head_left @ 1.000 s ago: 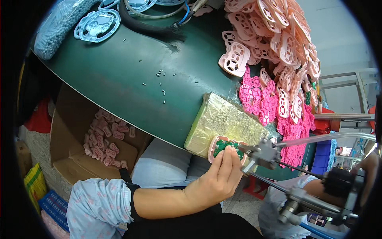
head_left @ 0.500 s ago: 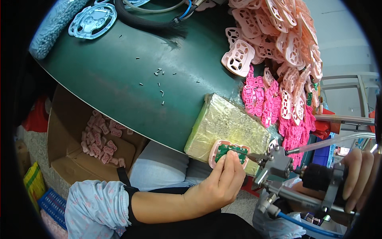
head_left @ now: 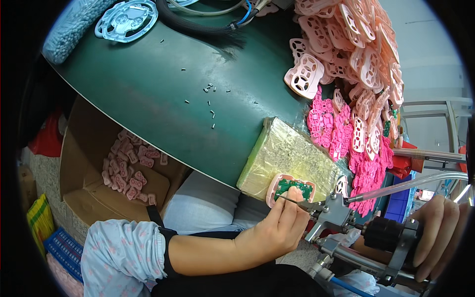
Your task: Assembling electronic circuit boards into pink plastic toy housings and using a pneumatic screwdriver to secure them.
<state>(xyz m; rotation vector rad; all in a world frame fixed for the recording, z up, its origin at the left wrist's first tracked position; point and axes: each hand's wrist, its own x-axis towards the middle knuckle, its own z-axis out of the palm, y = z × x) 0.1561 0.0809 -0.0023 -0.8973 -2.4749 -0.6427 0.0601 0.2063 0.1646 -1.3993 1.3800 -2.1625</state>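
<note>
A small pink plastic shell (head_left: 271, 192) lies on a block wrapped in clear film (head_left: 287, 148) at the table's near edge. In the shell sits a green circuit board (head_left: 283, 186). My left hand (head_left: 274, 232) has its fingertips pinched together at the board's near edge. Coming in from the right, an electric screwdriver (head_left: 386, 231) with a metal head and a clear feed tube has its thin bit over the near left of the board. My right hand (head_left: 438, 235) is wrapped round its black body; part of that hand is beyond the picture's rim.
Pale pink shells (head_left: 366, 49) are heaped at the far right, with bright pink button pads (head_left: 326, 121) before them. Several small screws (head_left: 213, 115) lie scattered on the green table (head_left: 148, 94). Below its edge, a cardboard box (head_left: 89, 200) holds small pink parts. Blue wheel-shaped parts (head_left: 126, 22) lie far left.
The screwdriver's bit has shifted toward the near left side of the circuit board. My left fingers stay at the board. The whole view has slid slightly.
</note>
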